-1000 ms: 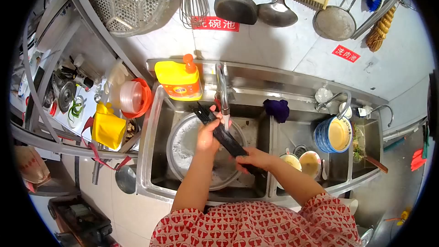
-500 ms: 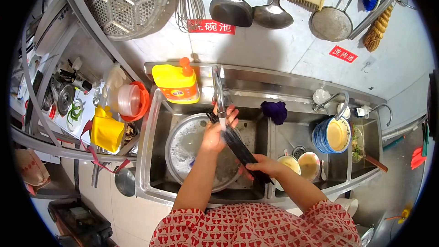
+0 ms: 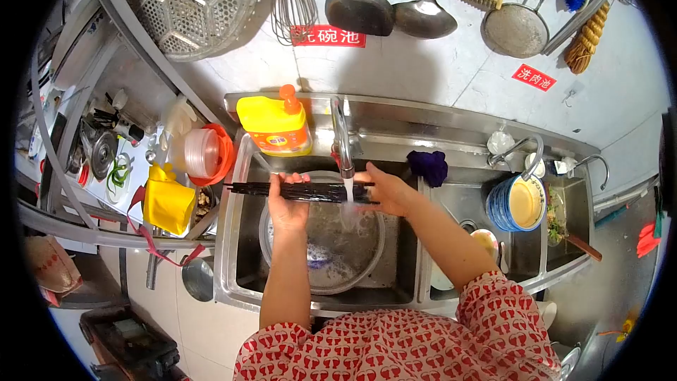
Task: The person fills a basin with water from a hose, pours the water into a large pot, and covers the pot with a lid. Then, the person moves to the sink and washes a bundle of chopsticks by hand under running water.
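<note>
A bundle of black chopsticks (image 3: pixel 323 192) lies level across both hands, over the left sink basin. My left hand (image 3: pixel 288 206) grips the bundle left of its middle, thumb and fingertips showing above it. Around the right end is my right hand (image 3: pixel 384 190), its fingers partly hidden behind the sticks. Water from the faucet (image 3: pixel 344 148) runs onto the chopsticks close to my right hand. Below, a large round metal basin (image 3: pixel 264 240) holds cloudy, sudsy water.
A yellow detergent bottle (image 3: pixel 275 127) stands on the back ledge left of the faucet. A dark purple cloth (image 3: pixel 427 167) lies on the divider. Stacked blue-rimmed bowls (image 3: pixel 502 208) and a smaller bowl (image 3: pixel 484 242) sit in the middle sink. Utensils like a whisk (image 3: pixel 294 0) hang above.
The chopsticks have turned from a steep slant to level. My right hand has moved up and back to the faucet, and my left hand has shifted left along the bundle.
</note>
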`<act>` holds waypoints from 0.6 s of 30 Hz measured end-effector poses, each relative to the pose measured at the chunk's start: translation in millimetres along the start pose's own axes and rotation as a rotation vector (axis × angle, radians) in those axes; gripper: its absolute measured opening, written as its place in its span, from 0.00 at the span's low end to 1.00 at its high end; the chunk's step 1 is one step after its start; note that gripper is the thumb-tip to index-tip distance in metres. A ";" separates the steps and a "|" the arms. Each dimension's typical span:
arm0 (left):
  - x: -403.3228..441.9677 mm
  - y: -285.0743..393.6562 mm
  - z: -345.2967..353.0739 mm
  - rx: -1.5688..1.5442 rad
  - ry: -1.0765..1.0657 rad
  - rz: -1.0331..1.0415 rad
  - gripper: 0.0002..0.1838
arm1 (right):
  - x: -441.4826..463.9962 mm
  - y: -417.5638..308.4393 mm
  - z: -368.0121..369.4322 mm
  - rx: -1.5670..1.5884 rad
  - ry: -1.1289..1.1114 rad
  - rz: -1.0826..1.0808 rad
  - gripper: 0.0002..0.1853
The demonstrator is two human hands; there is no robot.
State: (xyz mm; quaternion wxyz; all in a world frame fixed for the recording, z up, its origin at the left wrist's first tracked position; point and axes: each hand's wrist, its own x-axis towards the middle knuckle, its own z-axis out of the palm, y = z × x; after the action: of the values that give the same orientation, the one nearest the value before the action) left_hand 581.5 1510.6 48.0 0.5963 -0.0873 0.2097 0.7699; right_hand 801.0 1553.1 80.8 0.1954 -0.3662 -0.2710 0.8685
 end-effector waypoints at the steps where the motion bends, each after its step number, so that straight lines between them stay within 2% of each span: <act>1: -4.8 -4.4 4.8 0.041 0.063 -0.022 0.12 | 3.7 4.0 7.1 -0.176 0.021 -0.055 0.27; 3: -18.4 -23.0 21.3 0.122 0.187 -0.071 0.11 | 8.1 15.1 24.0 -0.527 0.062 -0.169 0.26; 4: -15.1 -28.3 14.6 0.131 0.214 -0.034 0.11 | 7.3 20.3 27.6 -0.787 0.102 -0.307 0.25; 7: -8.8 -35.8 -13.8 0.236 0.065 0.000 0.13 | -3.0 41.1 36.3 -1.557 0.232 -0.731 0.24; 8: -12.8 -44.1 -12.6 0.265 0.103 0.007 0.14 | -13.4 42.3 46.6 -1.518 0.267 -0.771 0.24; 11: -22.7 -73.6 -11.2 0.307 0.155 0.017 0.11 | -1.6 66.6 27.6 -1.707 0.385 -0.457 0.20; 12: -25.2 -72.6 -20.0 0.380 0.080 -0.088 0.09 | -1.8 69.8 21.0 -1.665 0.349 -0.426 0.20; 14: -29.9 -67.2 -17.7 0.453 -0.083 -0.137 0.12 | -11.0 61.1 13.8 -1.582 0.276 -0.365 0.21; 16: -38.0 -60.3 -15.6 0.438 -0.196 -0.234 0.20 | -30.8 46.8 18.2 -1.161 0.084 -0.153 0.19; 18: -54.6 -55.2 7.9 0.232 -0.252 -0.318 0.21 | -44.3 43.9 10.7 -0.753 -0.053 0.044 0.18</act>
State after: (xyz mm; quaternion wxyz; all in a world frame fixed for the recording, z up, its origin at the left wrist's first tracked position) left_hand 650.0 1476.9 64.1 0.7378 0.0466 0.2045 0.6417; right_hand 815.9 1491.6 83.6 0.0214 -0.3953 -0.5684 0.7212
